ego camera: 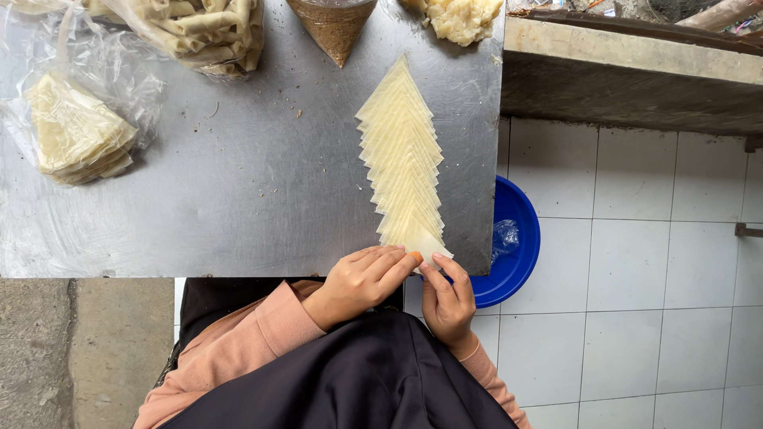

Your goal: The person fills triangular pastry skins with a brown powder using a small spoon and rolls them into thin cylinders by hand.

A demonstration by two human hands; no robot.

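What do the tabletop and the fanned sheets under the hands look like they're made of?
The tabletop looks like bare sheet metal, probably stainless steel: grey, dull sheen, fine scuffs. The fanned sheets look like thin, pale yellow dough wrappers, slightly translucent at the overlaps. Both hands, left hand and right hand, pinch the nearest sheet.

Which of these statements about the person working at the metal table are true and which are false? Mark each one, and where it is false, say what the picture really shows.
1. Both hands touch the nearest sheet of the fanned row of pastry sheets. True: the left hand and the right hand meet at its near end.
2. The blue basin stands on the metal table. False: it sits on the white tiled floor, partly under the table's edge.
3. The sheets lie in one overlapping line. True.
4. The stack of sheets in the clear plastic bag lies at the table's right edge. False: it lies at the left.
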